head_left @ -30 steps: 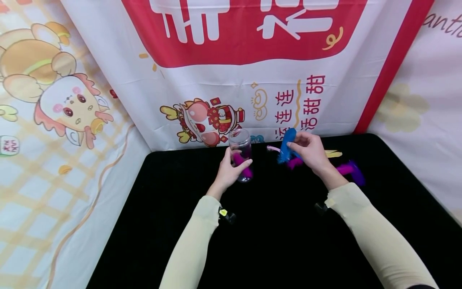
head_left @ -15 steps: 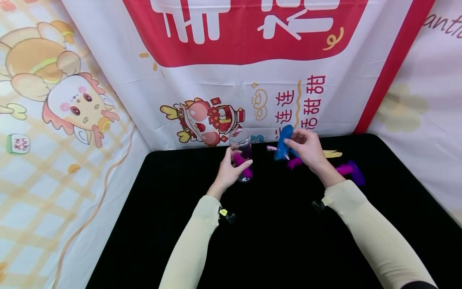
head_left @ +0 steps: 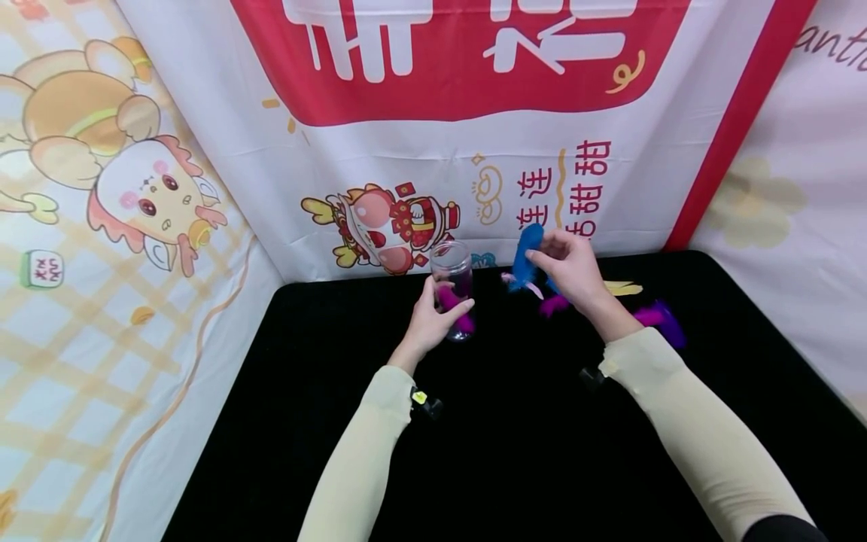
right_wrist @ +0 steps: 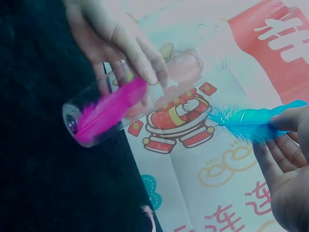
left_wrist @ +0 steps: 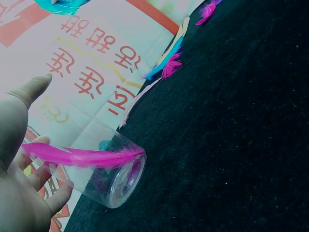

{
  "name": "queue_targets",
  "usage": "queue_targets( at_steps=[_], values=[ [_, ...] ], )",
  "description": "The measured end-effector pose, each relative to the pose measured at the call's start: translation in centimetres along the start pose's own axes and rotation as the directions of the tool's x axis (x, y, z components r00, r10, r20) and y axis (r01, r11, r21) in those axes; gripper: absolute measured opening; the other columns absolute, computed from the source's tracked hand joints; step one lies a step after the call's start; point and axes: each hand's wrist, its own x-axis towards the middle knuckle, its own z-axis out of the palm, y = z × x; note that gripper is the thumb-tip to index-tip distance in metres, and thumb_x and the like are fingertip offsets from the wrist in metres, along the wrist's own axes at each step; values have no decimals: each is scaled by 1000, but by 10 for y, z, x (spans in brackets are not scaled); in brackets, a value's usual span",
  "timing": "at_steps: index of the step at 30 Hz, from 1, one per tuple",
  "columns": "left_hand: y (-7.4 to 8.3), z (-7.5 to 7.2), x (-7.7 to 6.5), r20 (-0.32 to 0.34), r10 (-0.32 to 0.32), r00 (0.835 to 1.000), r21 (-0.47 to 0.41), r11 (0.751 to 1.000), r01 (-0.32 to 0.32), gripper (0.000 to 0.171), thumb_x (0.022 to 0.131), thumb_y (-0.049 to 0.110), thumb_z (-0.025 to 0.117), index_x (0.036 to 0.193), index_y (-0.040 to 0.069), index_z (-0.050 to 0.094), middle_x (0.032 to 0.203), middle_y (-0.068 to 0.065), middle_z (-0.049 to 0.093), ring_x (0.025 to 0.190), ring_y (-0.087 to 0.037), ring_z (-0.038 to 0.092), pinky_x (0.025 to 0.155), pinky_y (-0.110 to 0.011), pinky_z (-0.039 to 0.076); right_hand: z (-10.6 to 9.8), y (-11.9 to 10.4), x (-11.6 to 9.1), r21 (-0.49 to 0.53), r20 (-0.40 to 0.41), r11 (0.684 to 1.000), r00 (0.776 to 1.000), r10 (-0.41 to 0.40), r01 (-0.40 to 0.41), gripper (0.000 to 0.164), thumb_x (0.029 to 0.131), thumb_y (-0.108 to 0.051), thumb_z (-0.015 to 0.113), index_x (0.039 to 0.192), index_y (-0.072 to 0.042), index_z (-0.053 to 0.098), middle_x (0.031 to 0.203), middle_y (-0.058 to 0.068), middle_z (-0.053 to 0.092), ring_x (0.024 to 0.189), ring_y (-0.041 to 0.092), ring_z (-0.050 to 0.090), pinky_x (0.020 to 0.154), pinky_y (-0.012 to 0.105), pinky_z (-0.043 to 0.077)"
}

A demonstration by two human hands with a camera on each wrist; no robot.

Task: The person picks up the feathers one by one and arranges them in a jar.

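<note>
A tall clear jar (head_left: 450,258) stands on the black table, a magenta feather (right_wrist: 111,110) lying slanted inside it. My left hand (head_left: 430,318) grips the jar from the side, thumb on one side and fingers on the other. To the right of it, my right hand (head_left: 574,272) pinches a bright blue feather (head_left: 525,254) between thumb and fingers, raised above the table. In the right wrist view, the blue feather's fluffy end points toward the jar, apart from its mouth.
Loose feathers lie along the table's far edge: a pale pink feather (left_wrist: 140,100), a magenta feather (left_wrist: 172,66) over a blue one, a yellow feather (head_left: 625,288) and a purple feather (head_left: 670,325). A printed cloth (head_left: 406,165) hangs right behind the table.
My right hand has lifted the blue feather a little and moved it slightly left, nearer the jar. My left hand and the jar have stayed in place.
</note>
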Motion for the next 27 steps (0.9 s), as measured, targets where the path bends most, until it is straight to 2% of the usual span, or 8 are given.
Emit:
queue_targets(
  at_steps=[12,21,27],
  values=[
    [0,-2,0,17,-9,1000,0,1000,9,63,92,38,77,142,24,41,136,-1,58,133,-21,49,116,-47,37,8,-13,6,3,-6,1000,1000,0,0,22,92,-10,77,109,4,71,92,3,73,82,12,67,75,22,55],
    [1,-3,0,25,-3,1000,-4,1000,3,66,90,45,78,141,24,41,136,-2,57,134,-21,49,116,-48,37,19,-21,11,51,-1,996,998,-67,67,21,92,-6,76,109,6,70,95,6,73,84,13,68,77,22,56],
    [1,-4,0,29,-15,999,-5,1000,15,66,91,46,77,141,24,41,137,-2,57,135,-20,49,117,-48,37,24,-27,14,60,10,995,997,-78,78,21,93,-6,76,110,5,70,97,7,74,85,14,68,79,22,56]
  ],
)
